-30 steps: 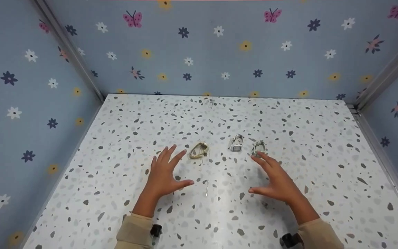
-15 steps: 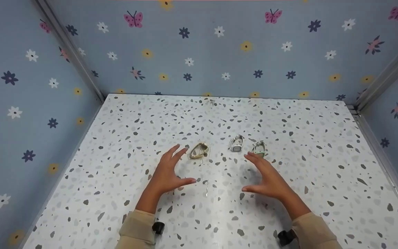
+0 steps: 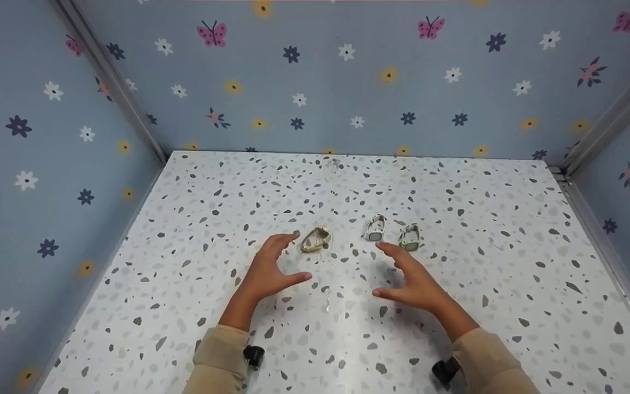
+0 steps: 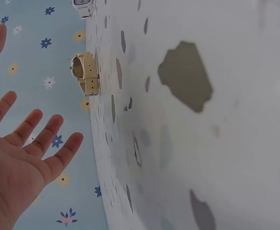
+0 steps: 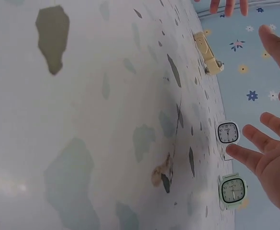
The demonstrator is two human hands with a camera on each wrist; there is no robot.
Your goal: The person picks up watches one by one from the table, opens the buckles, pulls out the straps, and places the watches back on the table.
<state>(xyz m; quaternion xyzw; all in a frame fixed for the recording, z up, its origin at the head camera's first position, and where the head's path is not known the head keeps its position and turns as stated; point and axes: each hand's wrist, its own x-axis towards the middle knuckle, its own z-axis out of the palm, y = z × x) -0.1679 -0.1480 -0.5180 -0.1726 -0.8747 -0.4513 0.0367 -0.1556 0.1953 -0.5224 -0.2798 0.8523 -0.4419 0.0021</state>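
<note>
Three wristwatches with fastened straps stand on the speckled tabletop. The cream watch (image 3: 323,235) is on the left; its strap (image 4: 90,72) shows in the left wrist view. To its right come a white watch (image 3: 374,236) and a pale green watch (image 3: 411,245); their square dials face the right wrist camera. My left hand (image 3: 271,273) hovers just left of and nearer than the cream watch, thumb and fingers spread, palm inward. My right hand (image 3: 413,284) is held likewise, its fingertips just in front of the white watch. Both hands hold nothing.
The white terrazzo-patterned table (image 3: 337,186) is enclosed by blue flowered panels (image 3: 315,71) at the back and both sides. Metal posts (image 3: 112,76) stand at the corners. A black wrist camera (image 3: 254,355) sits at the left beige sleeve (image 3: 219,350).
My right hand has moved left, away from in front of the green watch. My left hand has shifted slightly right, so the hands are closer together. The watches stay where they were.
</note>
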